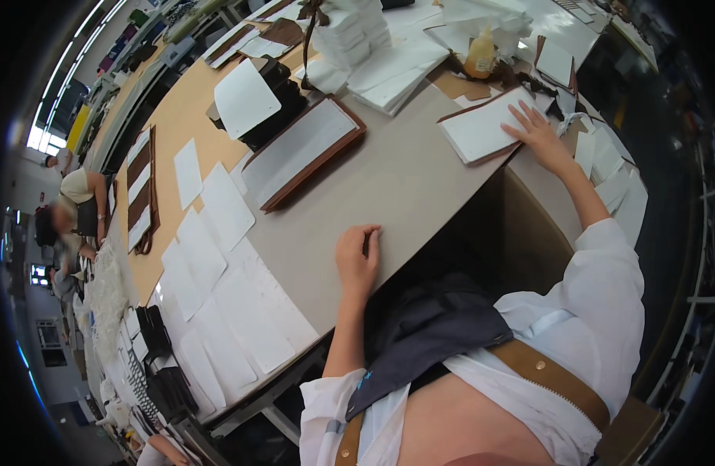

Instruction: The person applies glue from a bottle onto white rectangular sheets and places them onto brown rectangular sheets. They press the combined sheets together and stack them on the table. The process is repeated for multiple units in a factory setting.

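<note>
My right hand lies flat with its fingers spread on a white rectangular sheet. Brown leather-like edging shows under that sheet, at the right end of the grey table. Near the table's front edge rests my left hand, its fingers curled in and nothing visible in them. Beyond it, toward the far left, a stack of brown pieces topped by a pale panel lies on the table. Behind that stands a black pile with a white rounded sheet on top.
Several white sheets overlap at the left. A yellowish bottle stands behind the right hand, near stacked white material and brown scraps. Brown strips with white panels lie farther left, where another person works. An open box sits below the table edge.
</note>
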Action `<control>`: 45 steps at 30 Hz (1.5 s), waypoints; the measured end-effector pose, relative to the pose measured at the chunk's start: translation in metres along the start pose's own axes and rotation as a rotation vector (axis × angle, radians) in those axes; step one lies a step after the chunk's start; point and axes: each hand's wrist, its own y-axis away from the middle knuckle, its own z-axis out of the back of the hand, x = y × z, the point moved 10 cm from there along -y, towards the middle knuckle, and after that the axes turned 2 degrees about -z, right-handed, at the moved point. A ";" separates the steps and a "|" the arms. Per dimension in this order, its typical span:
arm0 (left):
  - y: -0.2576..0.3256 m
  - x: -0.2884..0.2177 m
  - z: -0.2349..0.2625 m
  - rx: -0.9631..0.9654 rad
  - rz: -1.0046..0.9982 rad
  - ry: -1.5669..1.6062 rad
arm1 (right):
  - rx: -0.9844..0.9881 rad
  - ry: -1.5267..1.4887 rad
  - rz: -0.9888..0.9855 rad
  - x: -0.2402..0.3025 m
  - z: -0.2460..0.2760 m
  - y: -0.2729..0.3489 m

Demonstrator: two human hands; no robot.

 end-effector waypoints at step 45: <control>0.055 0.182 0.366 -0.573 0.311 -0.559 | -0.242 -0.654 0.791 0.336 0.060 -0.060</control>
